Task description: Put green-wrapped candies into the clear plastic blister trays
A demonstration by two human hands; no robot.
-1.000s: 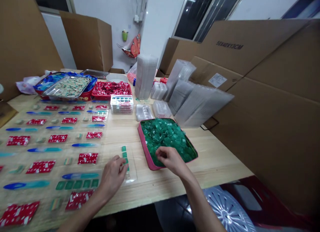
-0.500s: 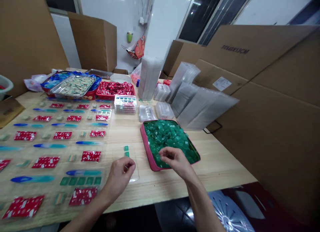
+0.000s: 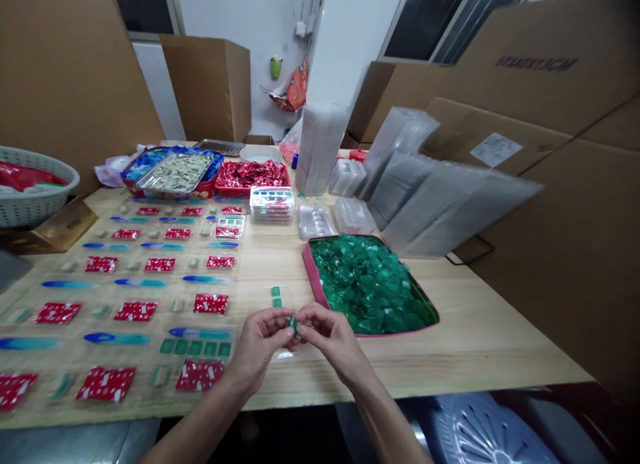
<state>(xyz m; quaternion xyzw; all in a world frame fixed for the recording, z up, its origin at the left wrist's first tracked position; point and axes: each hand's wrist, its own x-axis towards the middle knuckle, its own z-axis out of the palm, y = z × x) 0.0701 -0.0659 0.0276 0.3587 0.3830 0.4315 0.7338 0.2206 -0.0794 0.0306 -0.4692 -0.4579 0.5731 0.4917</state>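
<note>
My left hand and my right hand meet at the table's front, fingertips pinched together on a small green square piece. Beneath them lies a clear plastic tray, partly hidden by the fingers. Two green squares show in its upper part. Just right of my hands stands a pink-sided bin heaped with glossy green pieces. To the left, a filled tray holds a row of green squares, a blue stick and a red printed packet.
Rows of filled trays cover the table's left side. Behind are stacked packed trays, a red bin of packets and a metal tray of pale pieces. Clear plastic stacks and cardboard border the right.
My right hand has left the green bin and moved left to meet my left hand over the clear tray. A green square piece now shows between the fingertips. The view has turned left.
</note>
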